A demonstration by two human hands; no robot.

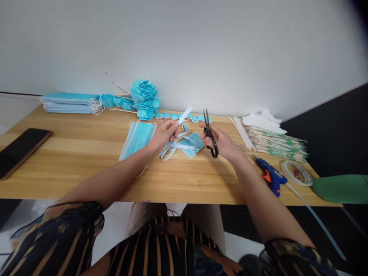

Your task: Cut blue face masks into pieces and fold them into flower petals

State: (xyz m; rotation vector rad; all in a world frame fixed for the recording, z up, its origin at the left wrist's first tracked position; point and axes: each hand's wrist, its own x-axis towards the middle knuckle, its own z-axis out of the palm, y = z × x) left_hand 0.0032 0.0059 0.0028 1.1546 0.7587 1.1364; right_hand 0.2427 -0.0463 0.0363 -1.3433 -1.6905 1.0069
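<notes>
My left hand (163,135) pinches a narrow pale strip (184,114) that sticks up and to the right, above a blue face mask (137,139) lying flat on the wooden table (86,168). My right hand (222,142) grips black scissors (209,134), blades pointing up and nearly closed, a short way right of the strip. Between the hands lie cut mask pieces and loose strips (184,147).
A stack of blue masks (70,102) and a blue folded flower on sticks (144,99) sit by the wall. A dark phone (21,149) lies at left. At right are wrapped chopsticks (276,143), a blue glue gun (270,175), a tape roll (296,172) and a green sheet (342,189).
</notes>
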